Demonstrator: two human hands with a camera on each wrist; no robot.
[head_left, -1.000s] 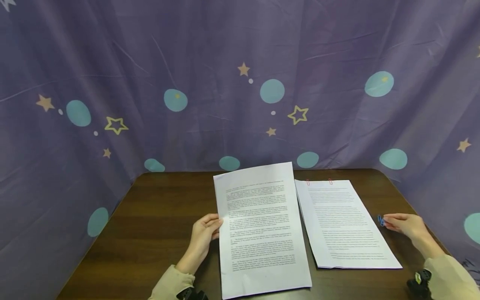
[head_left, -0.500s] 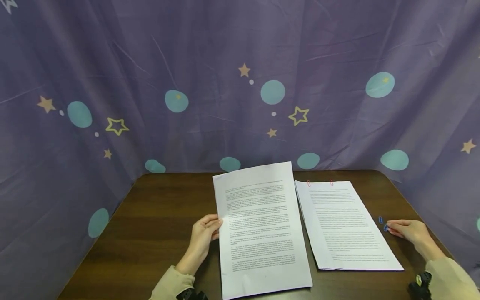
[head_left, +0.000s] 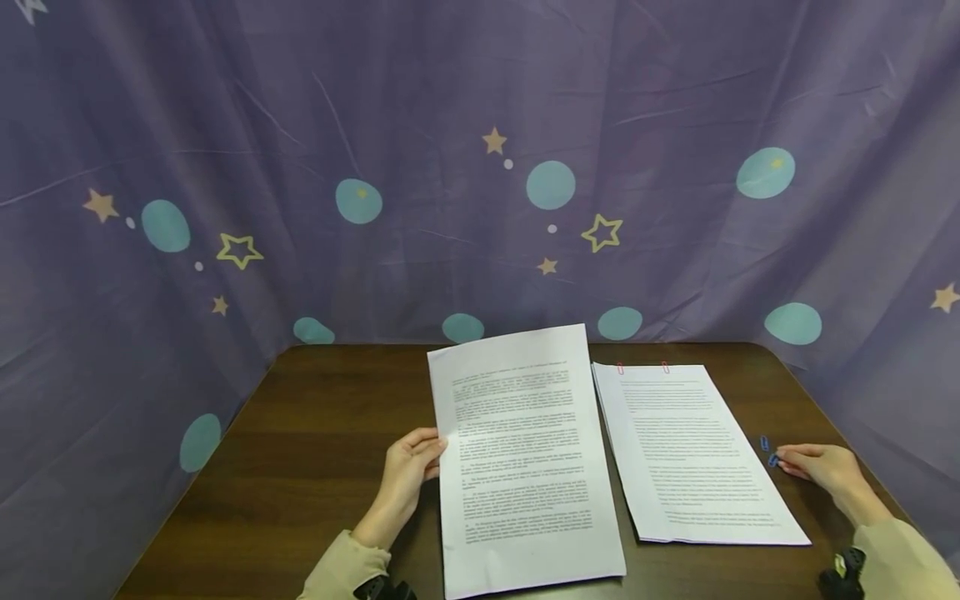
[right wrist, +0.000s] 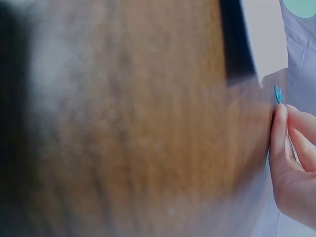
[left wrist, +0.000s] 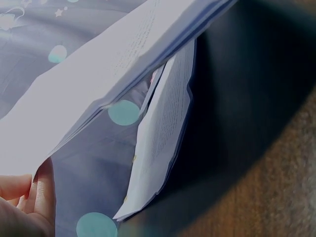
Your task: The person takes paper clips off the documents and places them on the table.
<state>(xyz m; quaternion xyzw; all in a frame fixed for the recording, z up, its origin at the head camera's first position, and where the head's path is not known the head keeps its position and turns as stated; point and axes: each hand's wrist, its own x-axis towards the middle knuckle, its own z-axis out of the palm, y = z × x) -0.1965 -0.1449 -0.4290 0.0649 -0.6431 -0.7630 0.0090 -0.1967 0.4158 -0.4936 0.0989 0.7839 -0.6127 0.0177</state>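
1. One left hand (head_left: pixel 408 465) pinches a raised paper stack (head_left: pixel 525 475) by its left edge, blocking part of the table (head_left: pixel 322 433); only the left wrist view shows layered sheet edges.
2. Next lies a lower stack (head_left: pixel 697 467), two red clips (head_left: pixel 665 367) along its top.
3. One loose blue clip (head_left: pixel 764 443) lies near.
4. Rightmost, the right hand (head_left: pixel 821 468) pinches another blue clip (right wrist: pixel 278 94).

an office-like nook, by its wooden table (head_left: pixel 330 408), printed pages (head_left: pixel 521 458) and starry curtain (head_left: pixel 420 108)
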